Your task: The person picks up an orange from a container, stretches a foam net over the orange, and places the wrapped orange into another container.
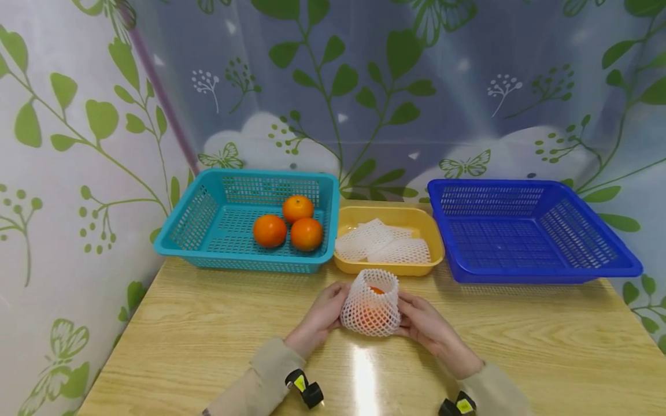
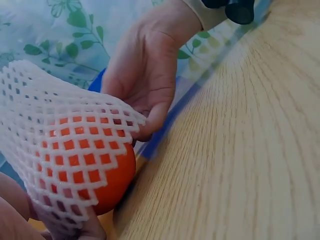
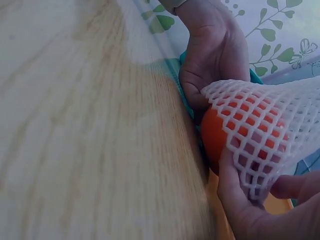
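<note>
1. Head view: an orange [image 1: 373,309] sits on the wooden table [image 1: 208,335], near its middle, wrapped in a white foam net sleeve [image 1: 370,303]. The sleeve's mouth stands open at the top, so a patch of fruit shows through it.
2. Left hand [image 1: 324,315] cups the sleeve from one side, fingers curled against the mesh; right hand [image 1: 428,323] cups it from the other. Judged from this two-sided hold, the hands steady the fruit while the net is seated around it.
3. Left wrist view: the net [image 2: 65,145] covers the upper part of the orange [image 2: 117,180], whose lower curve is bare; the opposite hand's fingers [image 2: 150,117] pinch the net's edge.
4. Right wrist view: the thumb [image 3: 235,200] presses the mesh [image 3: 265,135] against the fruit [image 3: 215,135], and the other hand [image 3: 215,60] grips the far side.
5. Teal basket [image 1: 208,254], behind and to the left, holds three bare oranges [image 1: 269,230], grouped near its right wall.
6. Yellow tray [image 1: 432,240], in the middle, holds a pile of flat foam nets [image 1: 382,245]; their count cannot be told.
7. Blue basket [image 1: 614,268], to the right, holds nothing visible.
8. Count: four oranges, one of them netted; two baskets; one tray; two hands.
</note>
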Demonstrator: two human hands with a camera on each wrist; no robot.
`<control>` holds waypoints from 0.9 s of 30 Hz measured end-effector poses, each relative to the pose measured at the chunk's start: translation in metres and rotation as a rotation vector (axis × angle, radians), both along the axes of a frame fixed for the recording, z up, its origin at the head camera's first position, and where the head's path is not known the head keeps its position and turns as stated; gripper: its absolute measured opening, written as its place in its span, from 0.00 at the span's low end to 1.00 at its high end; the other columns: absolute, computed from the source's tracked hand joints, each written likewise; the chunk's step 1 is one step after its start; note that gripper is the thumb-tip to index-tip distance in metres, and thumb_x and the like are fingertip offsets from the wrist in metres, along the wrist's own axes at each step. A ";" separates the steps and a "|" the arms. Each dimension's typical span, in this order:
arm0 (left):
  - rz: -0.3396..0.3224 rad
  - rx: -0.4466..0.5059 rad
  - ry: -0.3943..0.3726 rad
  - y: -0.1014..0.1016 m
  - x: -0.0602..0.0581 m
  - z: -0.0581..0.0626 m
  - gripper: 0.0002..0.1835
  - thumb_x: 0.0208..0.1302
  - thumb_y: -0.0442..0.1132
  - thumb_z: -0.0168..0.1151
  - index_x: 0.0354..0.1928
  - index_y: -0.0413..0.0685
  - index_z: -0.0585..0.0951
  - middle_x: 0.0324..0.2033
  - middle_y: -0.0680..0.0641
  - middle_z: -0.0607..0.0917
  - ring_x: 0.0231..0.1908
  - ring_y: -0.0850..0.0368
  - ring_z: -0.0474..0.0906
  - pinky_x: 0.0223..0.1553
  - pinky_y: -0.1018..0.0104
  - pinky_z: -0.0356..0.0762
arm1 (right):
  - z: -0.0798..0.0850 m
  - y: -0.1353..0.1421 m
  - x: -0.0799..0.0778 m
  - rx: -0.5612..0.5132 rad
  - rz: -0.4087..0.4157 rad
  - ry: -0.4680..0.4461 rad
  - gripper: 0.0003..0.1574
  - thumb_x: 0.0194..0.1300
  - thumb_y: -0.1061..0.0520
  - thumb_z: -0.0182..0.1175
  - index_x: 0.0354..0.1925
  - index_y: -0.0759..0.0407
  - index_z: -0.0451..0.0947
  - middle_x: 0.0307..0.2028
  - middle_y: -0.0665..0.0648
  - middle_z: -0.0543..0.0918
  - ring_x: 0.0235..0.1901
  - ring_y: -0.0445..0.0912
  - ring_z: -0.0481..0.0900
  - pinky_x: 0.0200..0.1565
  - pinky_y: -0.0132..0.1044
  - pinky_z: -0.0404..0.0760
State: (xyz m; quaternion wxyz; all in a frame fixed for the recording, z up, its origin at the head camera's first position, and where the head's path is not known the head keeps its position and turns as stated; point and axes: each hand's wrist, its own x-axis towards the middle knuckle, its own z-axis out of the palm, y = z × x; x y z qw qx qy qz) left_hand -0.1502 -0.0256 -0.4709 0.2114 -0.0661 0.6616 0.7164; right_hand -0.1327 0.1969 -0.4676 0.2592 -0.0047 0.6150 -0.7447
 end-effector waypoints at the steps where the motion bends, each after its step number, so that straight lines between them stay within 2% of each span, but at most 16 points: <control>1: 0.003 0.003 0.010 0.001 0.000 0.000 0.21 0.82 0.45 0.45 0.60 0.35 0.74 0.43 0.44 0.80 0.35 0.57 0.77 0.30 0.69 0.77 | 0.001 -0.001 -0.001 0.011 0.010 0.002 0.30 0.83 0.57 0.40 0.70 0.79 0.56 0.41 0.52 0.87 0.41 0.41 0.86 0.46 0.36 0.86; 2: 0.007 0.005 0.019 0.002 0.000 0.000 0.21 0.82 0.45 0.44 0.60 0.35 0.74 0.43 0.44 0.80 0.35 0.57 0.77 0.30 0.68 0.78 | 0.001 -0.002 -0.002 0.022 0.019 0.008 0.32 0.83 0.57 0.39 0.71 0.83 0.53 0.42 0.53 0.87 0.42 0.41 0.85 0.48 0.36 0.85; 4: 0.019 0.011 0.034 0.003 -0.001 0.001 0.21 0.82 0.45 0.45 0.59 0.34 0.74 0.43 0.44 0.80 0.35 0.57 0.77 0.29 0.68 0.77 | 0.002 -0.003 -0.003 0.049 0.027 0.014 0.32 0.83 0.58 0.38 0.69 0.86 0.54 0.43 0.55 0.86 0.43 0.41 0.85 0.49 0.36 0.85; 7: 0.047 0.020 0.052 0.004 -0.001 0.002 0.20 0.81 0.46 0.45 0.58 0.34 0.74 0.41 0.45 0.80 0.33 0.59 0.75 0.29 0.69 0.75 | 0.004 -0.005 -0.005 0.088 0.010 0.021 0.31 0.83 0.59 0.38 0.69 0.85 0.55 0.43 0.55 0.86 0.42 0.41 0.84 0.48 0.36 0.85; 10: 0.090 0.007 0.107 0.006 -0.003 0.005 0.20 0.81 0.47 0.46 0.55 0.35 0.76 0.41 0.47 0.80 0.37 0.60 0.73 0.36 0.71 0.72 | 0.008 -0.008 -0.006 0.108 -0.024 0.027 0.31 0.83 0.58 0.39 0.69 0.83 0.57 0.44 0.55 0.85 0.42 0.40 0.84 0.47 0.34 0.85; 15: 0.194 0.012 0.218 0.012 -0.006 0.013 0.19 0.81 0.46 0.49 0.49 0.36 0.79 0.42 0.46 0.81 0.42 0.58 0.72 0.45 0.68 0.71 | 0.018 -0.011 -0.007 0.050 -0.074 0.024 0.36 0.83 0.48 0.43 0.72 0.76 0.58 0.50 0.56 0.81 0.44 0.43 0.83 0.47 0.35 0.85; 18: 0.244 0.038 0.269 0.018 -0.006 0.018 0.18 0.80 0.46 0.50 0.48 0.37 0.79 0.43 0.46 0.82 0.43 0.58 0.74 0.47 0.67 0.73 | 0.023 -0.012 -0.008 -0.020 -0.052 0.020 0.42 0.81 0.39 0.42 0.74 0.71 0.54 0.55 0.60 0.77 0.46 0.47 0.83 0.52 0.42 0.84; 21: 0.272 0.071 0.308 0.023 -0.007 0.022 0.17 0.80 0.47 0.51 0.48 0.38 0.79 0.44 0.46 0.82 0.44 0.58 0.75 0.49 0.67 0.73 | 0.026 -0.013 -0.008 -0.073 0.000 0.040 0.46 0.81 0.37 0.42 0.77 0.68 0.48 0.59 0.62 0.76 0.51 0.50 0.83 0.57 0.50 0.81; 24: 0.279 0.095 0.341 0.026 -0.008 0.024 0.17 0.80 0.47 0.52 0.48 0.38 0.79 0.44 0.46 0.82 0.43 0.58 0.76 0.48 0.67 0.74 | 0.028 -0.012 -0.007 -0.097 0.021 0.067 0.43 0.82 0.39 0.42 0.78 0.65 0.48 0.59 0.57 0.77 0.53 0.49 0.83 0.60 0.51 0.79; 27: 0.281 0.098 0.362 0.027 -0.009 0.025 0.17 0.79 0.46 0.52 0.48 0.37 0.79 0.43 0.47 0.82 0.42 0.59 0.76 0.47 0.67 0.74 | 0.028 -0.012 -0.007 -0.127 0.023 0.081 0.36 0.82 0.41 0.42 0.75 0.60 0.57 0.57 0.51 0.79 0.53 0.46 0.83 0.60 0.50 0.79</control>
